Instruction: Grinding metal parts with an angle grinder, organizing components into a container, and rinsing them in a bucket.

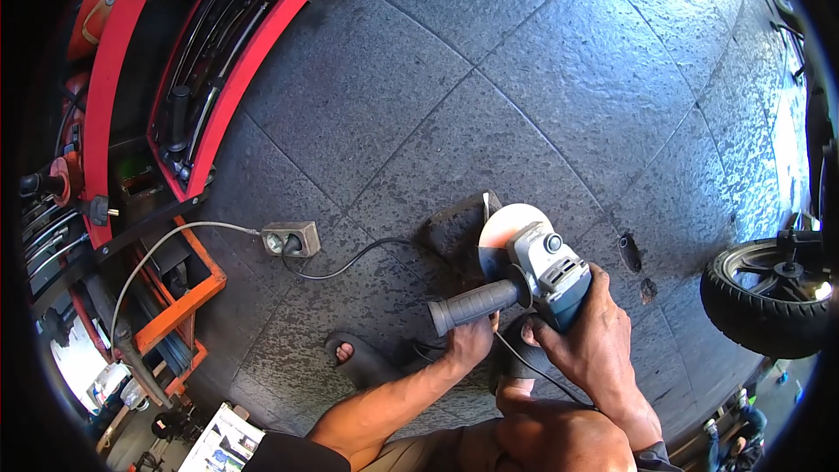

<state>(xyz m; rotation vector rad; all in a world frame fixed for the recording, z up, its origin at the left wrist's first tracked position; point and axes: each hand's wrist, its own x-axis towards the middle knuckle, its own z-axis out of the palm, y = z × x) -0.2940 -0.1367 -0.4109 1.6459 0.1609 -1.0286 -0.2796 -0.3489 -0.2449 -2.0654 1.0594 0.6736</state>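
Note:
An angle grinder (pixel 552 267) with a grey head and a blue-green body is in my right hand (pixel 599 332), whose fingers wrap its rear body. The pale round disc (pixel 509 220) at its front lies over the edge of a dark block (pixel 457 232) on the floor. Its black ribbed side handle (pixel 472 308) sticks out to the left. Just below this handle, my left hand (pixel 472 341) is closed; the handle hides its fingertips and whatever they hold.
A power socket box (pixel 291 239) with a plugged-in black cable lies left on the dark tiled floor (pixel 393 140). Red tool shelving (pixel 249 61) and an orange metal frame (pixel 183 306) stand farther left. A wheel with a tyre (pixel 762 297) is at right. My sandalled feet are below.

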